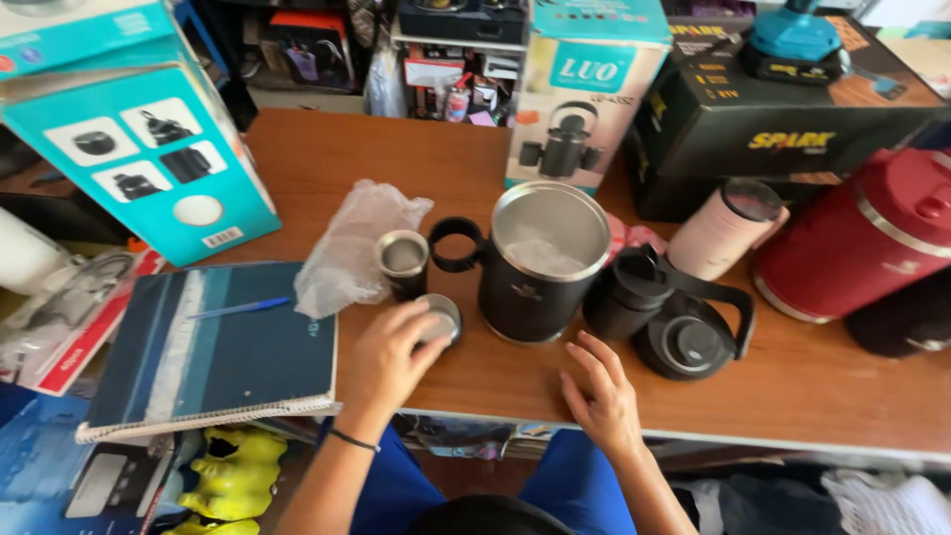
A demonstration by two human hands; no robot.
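Near edge: the left hand (391,352) reaches over the wooden table (327,159), fingers curled over the rim of a small steel cup (439,319) that stands on the table just in front of the big jug; grasping it from above, palm down, a dark band on the wrist. The right hand (601,396) lies near the table's front edge, to the right of the cup, fingers spread and loose, holding nothing, fingertips resting on or just over the wood. Left of the left hand, a spiral notebook (213,352) with a dark blue cover overhangs the near edge; a blue pen (241,308) lies across it. Just beyond the held cup stands a second small steel cup (403,263), upright, open mouth up, touching a crumpled clear plastic bag (352,248) on its left. Middle of table: a large black jug (545,263) with steel-lined open mouth, side handle pointing left. To its right, a black lid with carry handle (688,332) lies beside a smaller black cap. Farther right: a pale pink tumbler (725,230) tipped on its side, then a big red jug (857,238), also lying over. Far side: a teal product box (584,84) behind the black jug, a black carton (783,119) to its right, another teal box (139,129) at far left.
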